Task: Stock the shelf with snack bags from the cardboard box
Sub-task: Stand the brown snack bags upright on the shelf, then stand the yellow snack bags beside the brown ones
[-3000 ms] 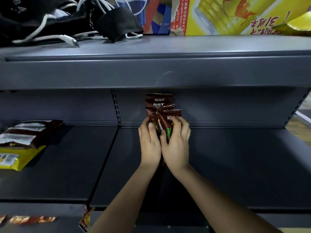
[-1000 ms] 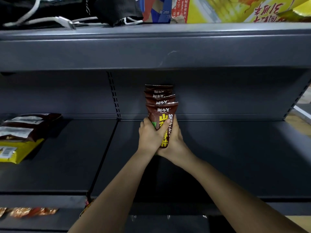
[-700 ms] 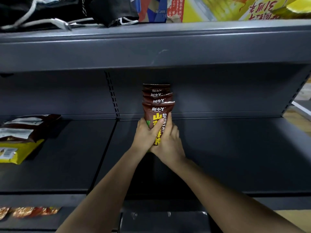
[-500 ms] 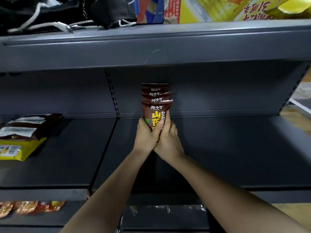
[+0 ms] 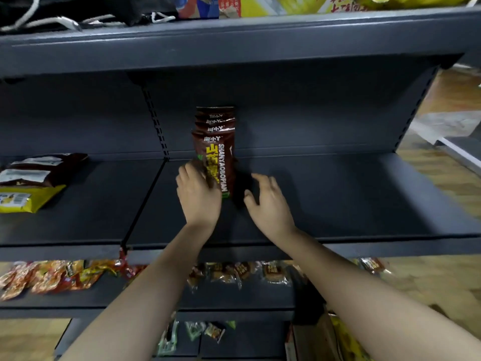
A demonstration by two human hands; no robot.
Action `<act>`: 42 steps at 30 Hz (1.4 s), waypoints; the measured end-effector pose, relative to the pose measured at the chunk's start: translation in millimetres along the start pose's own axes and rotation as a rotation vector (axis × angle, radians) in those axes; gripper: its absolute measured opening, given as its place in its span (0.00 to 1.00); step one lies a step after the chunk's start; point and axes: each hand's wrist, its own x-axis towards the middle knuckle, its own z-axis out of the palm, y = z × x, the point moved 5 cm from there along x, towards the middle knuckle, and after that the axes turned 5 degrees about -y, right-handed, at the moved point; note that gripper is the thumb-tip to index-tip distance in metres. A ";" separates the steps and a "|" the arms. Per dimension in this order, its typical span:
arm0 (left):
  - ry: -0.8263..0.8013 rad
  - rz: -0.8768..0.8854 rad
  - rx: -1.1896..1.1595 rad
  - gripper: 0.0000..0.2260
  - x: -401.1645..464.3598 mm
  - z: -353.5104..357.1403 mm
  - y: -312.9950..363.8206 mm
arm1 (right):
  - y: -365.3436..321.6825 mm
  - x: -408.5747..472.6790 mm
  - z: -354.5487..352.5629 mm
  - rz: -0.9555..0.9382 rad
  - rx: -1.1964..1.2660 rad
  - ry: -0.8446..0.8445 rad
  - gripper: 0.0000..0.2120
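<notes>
A: State the position of the snack bags.

B: A row of brown snack bags (image 5: 216, 149) stands upright on the middle shelf (image 5: 338, 199), one behind another, running back to the rear panel. The front bag carries yellow characters and the white text "SHANYAOBOPIAN".

A: State the condition of the left hand.

B: The left hand (image 5: 199, 196) is against the lower left part of the front bag. Its fingers are slightly bent and touch the bag face; a closed grip is not visible.

A: State the condition of the right hand.

B: The right hand (image 5: 268, 201) is just beside the row on its right, apart from the bags. Its fingers are spread and relaxed, and it holds nothing.

A: List other items in view.

B: At the left of the same shelf lie a yellow bag (image 5: 24, 199) and, behind it, a dark brown bag (image 5: 44, 169), both flat. The shelf below holds small wrapped snacks (image 5: 52, 277) in red and orange on the left and brownish packets (image 5: 242, 272) near the centre. The top shelf carries a yellow carton (image 5: 286, 3) and dark fabric with white cords (image 5: 52, 16).
</notes>
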 end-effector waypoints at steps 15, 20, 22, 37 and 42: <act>-0.254 0.165 -0.058 0.15 -139.1 74.9 115.6 | 92.5 -85.6 -130.8 0.036 -0.024 0.035 0.15; -0.302 0.261 -0.069 0.15 -188.9 105.2 153.8 | 125.4 -117.3 -174.6 0.044 -0.047 0.077 0.13; -0.319 0.345 -0.081 0.15 -211.9 115.8 168.4 | 138.0 -130.9 -191.7 0.049 -0.037 0.100 0.11; -0.839 0.231 0.212 0.09 -328.5 216.7 131.6 | 241.8 -231.0 -194.1 0.365 -0.030 -0.027 0.08; -1.063 0.131 0.261 0.08 -350.4 243.7 95.0 | 295.1 -259.7 -165.0 0.583 -0.145 -0.202 0.12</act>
